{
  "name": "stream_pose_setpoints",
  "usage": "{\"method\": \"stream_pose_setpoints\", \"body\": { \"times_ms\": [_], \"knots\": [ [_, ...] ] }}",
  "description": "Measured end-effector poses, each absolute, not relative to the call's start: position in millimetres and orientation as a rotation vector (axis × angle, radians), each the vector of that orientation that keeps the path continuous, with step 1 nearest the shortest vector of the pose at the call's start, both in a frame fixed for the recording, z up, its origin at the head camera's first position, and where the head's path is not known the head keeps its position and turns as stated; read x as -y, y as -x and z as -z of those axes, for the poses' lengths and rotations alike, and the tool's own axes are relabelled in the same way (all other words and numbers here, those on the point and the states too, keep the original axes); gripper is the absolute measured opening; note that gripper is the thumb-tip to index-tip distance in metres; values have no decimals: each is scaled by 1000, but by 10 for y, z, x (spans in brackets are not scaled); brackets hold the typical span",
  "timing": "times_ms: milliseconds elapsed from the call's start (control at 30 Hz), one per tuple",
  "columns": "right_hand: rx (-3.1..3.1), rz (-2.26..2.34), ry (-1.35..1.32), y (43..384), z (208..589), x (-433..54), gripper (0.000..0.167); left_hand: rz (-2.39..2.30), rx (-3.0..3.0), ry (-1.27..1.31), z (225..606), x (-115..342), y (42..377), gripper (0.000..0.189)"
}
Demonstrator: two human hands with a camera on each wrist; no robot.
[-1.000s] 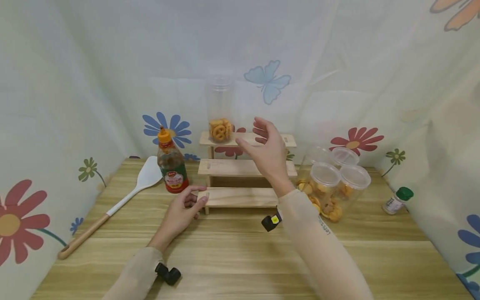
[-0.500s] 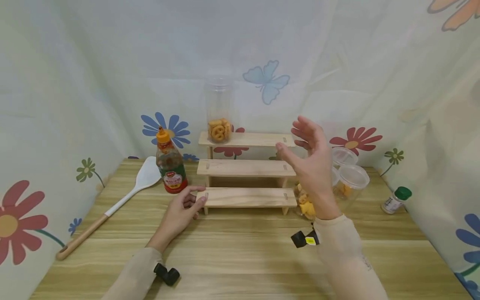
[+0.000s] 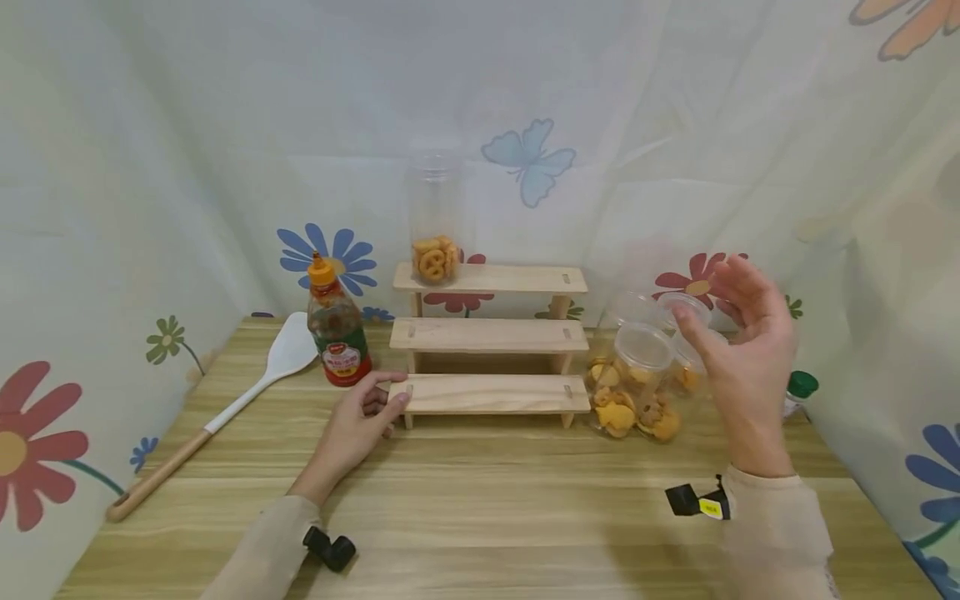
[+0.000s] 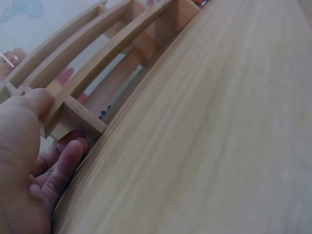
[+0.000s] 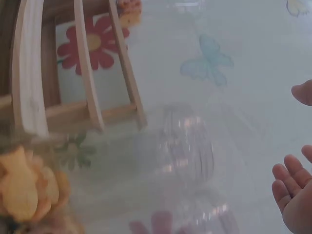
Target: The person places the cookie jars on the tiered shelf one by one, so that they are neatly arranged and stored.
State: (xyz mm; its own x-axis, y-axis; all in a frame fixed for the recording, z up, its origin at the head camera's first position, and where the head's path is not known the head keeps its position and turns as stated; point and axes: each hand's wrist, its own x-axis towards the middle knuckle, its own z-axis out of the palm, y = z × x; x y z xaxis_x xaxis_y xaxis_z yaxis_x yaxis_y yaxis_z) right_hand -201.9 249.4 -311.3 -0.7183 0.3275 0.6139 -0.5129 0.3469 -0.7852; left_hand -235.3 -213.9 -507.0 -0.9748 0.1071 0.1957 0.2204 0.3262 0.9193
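A three-tier wooden shelf stands on the table. My left hand holds the left end of its lowest tier; in the left wrist view the fingers are bent beside the end leg. One tall clear jar with pretzel-like snacks stands upright on the left of the top tier. Several clear lidded jars of biscuits are grouped right of the shelf. Over the right side of this group, my right hand is raised with fingers spread and nothing in it; it partly hides one jar.
A sauce bottle with an orange cap stands left of the shelf. Beside it lies a white spatula with a wooden handle. A small green-capped shaker is partly behind my right hand. A flowered curtain surrounds the table.
My right hand has moved right, from near the top tier to the jars on the right, staying bare. My left hand has kept its place on the shelf. The jar on top has not moved.
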Motion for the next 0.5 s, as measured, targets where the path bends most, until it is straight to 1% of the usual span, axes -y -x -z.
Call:
{"method": "stream_pose_setpoints", "body": {
  "times_ms": [167, 500],
  "knots": [
    [1920, -1421, -32, 1981, 3263, -2736, 68, 1728, 2490, 303, 5064, 2149, 2352, 36],
    [2020, -1489, 34, 1955, 3655, -2986, 82, 1730, 2490, 310, 5045, 2151, 2342, 36]
  ]
}}
